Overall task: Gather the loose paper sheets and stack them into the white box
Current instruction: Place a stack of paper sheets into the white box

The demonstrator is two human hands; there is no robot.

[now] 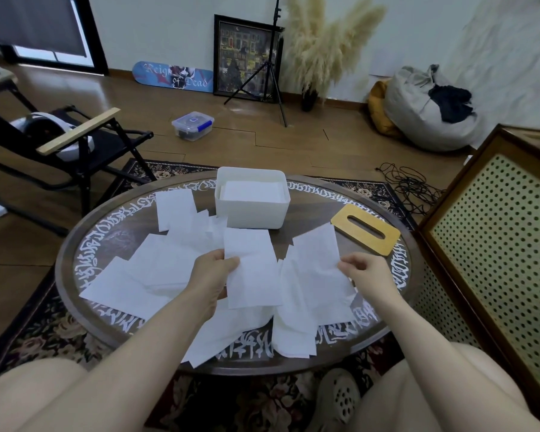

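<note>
while my left hand (214,272) pinches one paper sheet (251,272) by its left edge, thumb on top and fingers curled beneath, the sheet lifts off the pile in front of me. my right hand (363,274) has its fingers curled onto the edge of another sheet (317,254) to the right, nipping it near the corner. more loose sheets (144,275) lie scattered and overlapping across the round surface (396,294), spreading from the near rim toward the far left. the white box (252,202) stands at the far side of the surface, just beyond the sheets, with a flat stack of paper (251,191) already inside it. a wooden lid with a slot (365,233) lies to the right of the box, apart from it.
</note>
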